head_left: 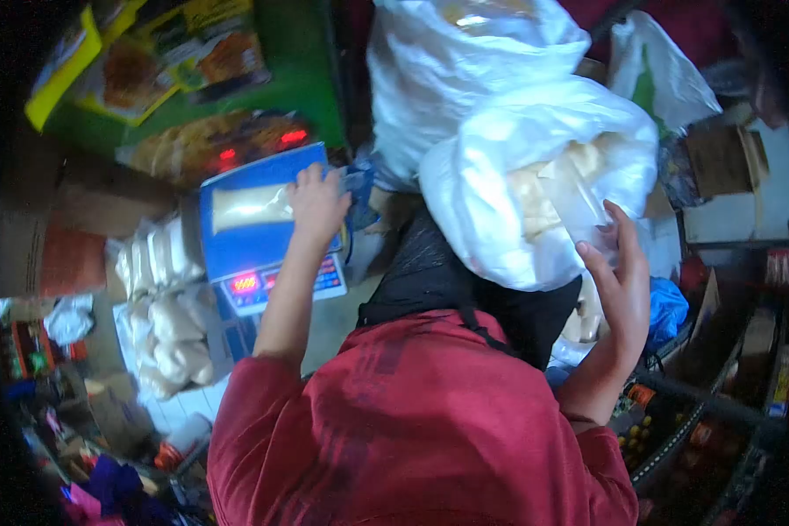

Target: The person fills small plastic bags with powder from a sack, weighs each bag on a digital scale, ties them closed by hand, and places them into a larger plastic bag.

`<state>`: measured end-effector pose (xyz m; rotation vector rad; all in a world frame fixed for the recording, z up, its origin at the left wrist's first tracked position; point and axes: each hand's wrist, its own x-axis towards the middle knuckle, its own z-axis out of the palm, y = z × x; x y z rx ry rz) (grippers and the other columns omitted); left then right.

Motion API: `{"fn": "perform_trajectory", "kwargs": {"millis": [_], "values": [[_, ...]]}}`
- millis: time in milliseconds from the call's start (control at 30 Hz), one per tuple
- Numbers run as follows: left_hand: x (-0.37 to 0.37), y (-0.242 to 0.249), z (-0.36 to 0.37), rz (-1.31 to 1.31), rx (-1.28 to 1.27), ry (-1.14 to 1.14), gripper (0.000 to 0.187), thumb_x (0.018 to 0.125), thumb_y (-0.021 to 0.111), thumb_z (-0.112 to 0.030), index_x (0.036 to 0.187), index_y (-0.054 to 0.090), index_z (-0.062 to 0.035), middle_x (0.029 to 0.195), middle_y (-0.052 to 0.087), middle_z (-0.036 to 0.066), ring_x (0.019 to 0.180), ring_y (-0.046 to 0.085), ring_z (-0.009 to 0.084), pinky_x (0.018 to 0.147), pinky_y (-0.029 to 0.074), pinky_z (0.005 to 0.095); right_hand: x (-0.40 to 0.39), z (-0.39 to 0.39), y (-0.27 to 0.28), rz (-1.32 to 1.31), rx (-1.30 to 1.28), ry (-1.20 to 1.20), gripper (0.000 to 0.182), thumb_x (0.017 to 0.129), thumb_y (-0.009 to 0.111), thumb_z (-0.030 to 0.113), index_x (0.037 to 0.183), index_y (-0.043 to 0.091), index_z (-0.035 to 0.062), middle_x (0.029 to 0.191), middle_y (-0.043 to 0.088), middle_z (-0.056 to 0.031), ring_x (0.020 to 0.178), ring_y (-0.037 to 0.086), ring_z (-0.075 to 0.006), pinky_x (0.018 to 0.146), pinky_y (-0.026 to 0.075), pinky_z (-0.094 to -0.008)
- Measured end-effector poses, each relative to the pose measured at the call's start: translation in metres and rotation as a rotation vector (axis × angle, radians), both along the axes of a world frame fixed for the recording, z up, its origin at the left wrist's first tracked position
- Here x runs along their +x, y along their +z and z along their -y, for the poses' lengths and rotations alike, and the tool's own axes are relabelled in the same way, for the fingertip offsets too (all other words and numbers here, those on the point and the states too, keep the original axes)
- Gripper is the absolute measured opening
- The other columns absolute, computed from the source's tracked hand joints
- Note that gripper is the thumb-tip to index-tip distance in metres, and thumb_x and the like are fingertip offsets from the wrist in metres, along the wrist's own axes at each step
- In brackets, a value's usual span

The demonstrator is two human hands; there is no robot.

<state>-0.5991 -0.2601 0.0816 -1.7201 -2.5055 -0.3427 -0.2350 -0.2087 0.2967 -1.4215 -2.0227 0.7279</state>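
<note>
Perhaps for steadiness, a filled packet (250,208) lies under my spread left hand (318,203), while my half-curled right hand (621,254) pinches clear plastic (577,207).

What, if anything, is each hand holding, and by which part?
Right hand: clear plastic bag, pinched by its near end. Left hand: over the white packet, toward its right end; gripping cannot be told.

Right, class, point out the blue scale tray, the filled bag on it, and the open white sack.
Blue scale tray (256,251): head view, bare surface below the bag.
Filled bag (250,207): head view, its middle.
Open white sack (472,188): head view, left wall.
</note>
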Motion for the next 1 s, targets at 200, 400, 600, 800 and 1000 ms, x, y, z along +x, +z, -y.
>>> {"fn": "perform_trajectory", "kwargs": {"millis": [200,400,600,800,1000], "values": [[0.013,0.017,-0.038,0.514,0.414,-0.233,0.047,0.079,0.068,-0.037,0.118,0.060,-0.0115,0.111,0.058,0.010,0.097,0.055,0.0250,0.085,0.041,0.0386,0.019,-0.067,-0.043,0.740,0.132,0.002,0.067,0.075,0.073,0.021,0.135,0.045,0.0074,0.128,0.053,-0.0162,0.118,0.050,-0.0339,0.094,0.040,-0.0450],[0.107,0.077,-0.072,1.780,-0.035,-0.272,0.071,0.084,0.062,-0.043,0.140,0.034,-0.0083,0.112,0.058,0.003,0.096,0.055,0.0138,0.080,0.041,0.0265,-0.001,-0.120,-0.005,0.492,0.742,0.177,0.063,0.075,0.064,0.009,0.135,0.045,0.0166,0.140,0.043,-0.0145,0.130,0.039,-0.0300,0.102,0.029,-0.0555],[0.180,0.097,-0.086,1.224,0.312,-0.601,0.054,0.076,0.065,-0.007,0.126,0.045,-0.0013,0.106,0.060,0.009,0.093,0.059,0.0171,0.081,0.048,0.0327,-0.023,-0.196,-0.030,0.872,0.608,0.293,0.031,0.075,0.056,0.001,0.101,0.064,0.0154,0.097,0.065,-0.0050,0.102,0.059,-0.0237,0.105,0.024,-0.0609],[0.154,0.125,-0.082,1.538,0.148,-0.464,0.053,0.076,0.057,-0.001,0.128,0.045,-0.0008,0.105,0.060,0.006,0.091,0.059,0.0158,0.081,0.048,0.0300,-0.039,-0.207,-0.052,0.551,0.942,0.196,0.019,0.078,0.055,0.005,0.090,0.065,0.0162,0.083,0.064,-0.0011,0.089,0.061,-0.0208,0.106,0.022,-0.0612],[0.130,0.148,-0.082,1.544,0.211,-0.369,0.048,0.074,0.056,0.000,0.121,0.052,0.0001,0.106,0.064,0.012,0.083,0.066,0.0216,0.077,0.053,0.0331,0.001,-0.194,-0.012,0.536,0.784,0.202,0.039,0.078,0.070,0.023,0.115,0.062,0.0208,0.104,0.065,-0.0043,0.105,0.058,-0.0243,0.104,0.021,-0.0617]]}}
